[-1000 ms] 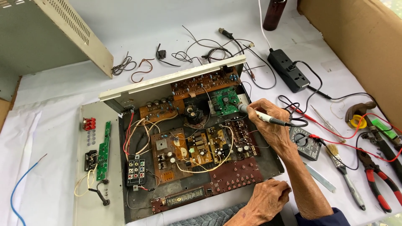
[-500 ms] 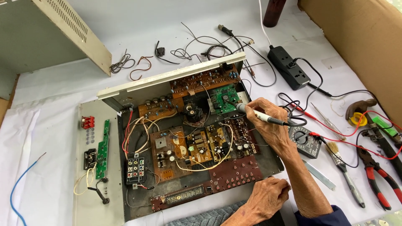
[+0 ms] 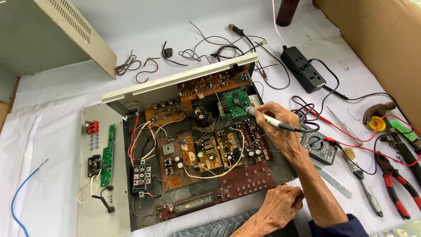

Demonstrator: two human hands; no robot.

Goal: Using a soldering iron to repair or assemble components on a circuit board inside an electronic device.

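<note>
Right hand wrapped around a soldering iron, pen-style, tip down on the small green circuit board at the back of the opened amplifier chassis. Left hand resting loosely curled on the near edge of the chassis beside the dark red button board, gripping nothing, just steadying.

Already done, judging by the layout: top cover lifted off and set aside at the far left, front panel swung up, grey side plate with its narrow green strip board laid flat to the left, loose wire offcuts scattered behind. Probably mid-repair rather than near the end.

Left to do, as far as can be seen: work at the green board in hand, brown boards and yellow wiring exposed, cover off, side plate detached. Whether the tip actually touches a joint hard to tell, too small at this angle.

Within reach on the right: multimeter with red lead trailing, small brush, red-handled pliers, black power strip feeding the cord. Blue wire lying apart on the white cloth at far left.
</note>
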